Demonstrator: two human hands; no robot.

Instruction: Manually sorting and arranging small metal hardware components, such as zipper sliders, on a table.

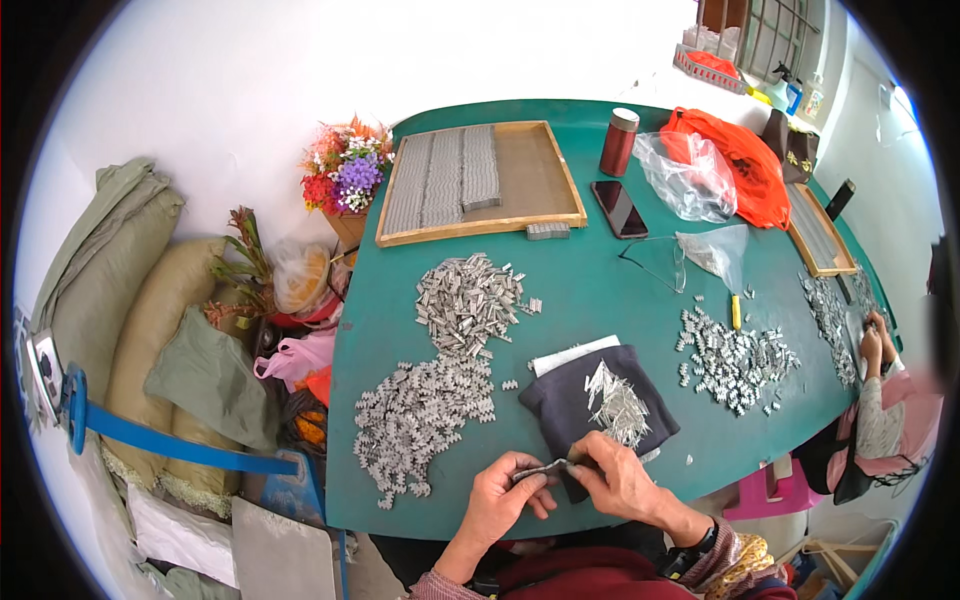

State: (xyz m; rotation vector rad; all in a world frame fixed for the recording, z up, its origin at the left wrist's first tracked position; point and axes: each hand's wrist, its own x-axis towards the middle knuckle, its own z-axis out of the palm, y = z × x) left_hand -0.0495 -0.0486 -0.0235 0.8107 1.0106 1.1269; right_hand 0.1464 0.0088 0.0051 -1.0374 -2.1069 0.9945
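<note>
Low over the near table edge, my left hand point(505, 495) pinches a thin grey metal strip point(540, 470) that seems built of small linked pieces. My right hand point(622, 482) closes its thumb and fingers at the strip's other end; whether a pin is also between them is too small to see. Just beyond my right hand lies a folded dark cloth point(560, 405) bearing a heap of thin metal pins point(622, 412). Left of it are a pile of toothed grey metal pieces point(420, 420) and, farther back, a pile of small narrow metal pieces point(468, 300).
A wooden tray point(545, 165) with rows of grey strips sits at the back. Around it are a red flask point(619, 142), a phone point(619, 210), glasses point(655, 262) and plastic bags point(690, 180). Another metal pile point(735, 362) lies right, near a co-worker's hands point(877, 345).
</note>
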